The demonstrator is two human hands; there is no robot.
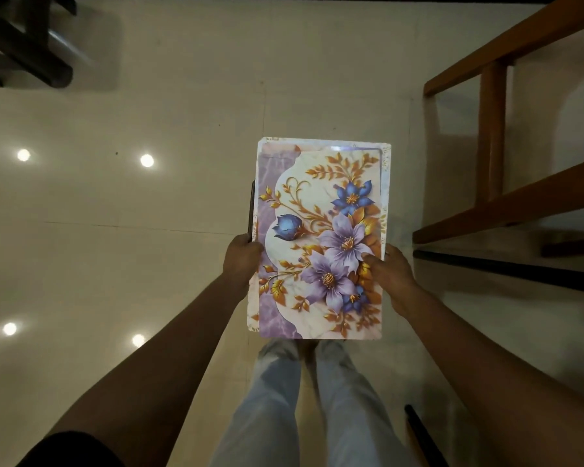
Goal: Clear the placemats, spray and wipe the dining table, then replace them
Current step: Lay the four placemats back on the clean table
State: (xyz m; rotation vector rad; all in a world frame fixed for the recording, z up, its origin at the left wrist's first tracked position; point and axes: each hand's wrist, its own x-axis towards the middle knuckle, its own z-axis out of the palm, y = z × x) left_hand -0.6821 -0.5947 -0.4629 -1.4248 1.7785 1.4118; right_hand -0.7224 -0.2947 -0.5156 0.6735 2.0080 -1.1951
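I hold a stack of floral placemats (321, 210), white and lilac with purple and blue flowers and gold leaves, flat in front of me above the floor. My left hand (241, 259) grips the stack's left edge, thumb on top. My right hand (391, 276) grips the right edge, thumb pressed on the flower print. A dark edge of something shows under the stack at its left side; what it is I cannot tell. The dining table top is not in view.
Glossy cream floor tiles (149, 230) reflect ceiling lights. A brown wooden chair frame (493, 136) stands at the right, with a dark ledge (506, 267) below it. Dark furniture legs (24, 45) are at the top left. My legs in light jeans (300, 399) are below the stack.
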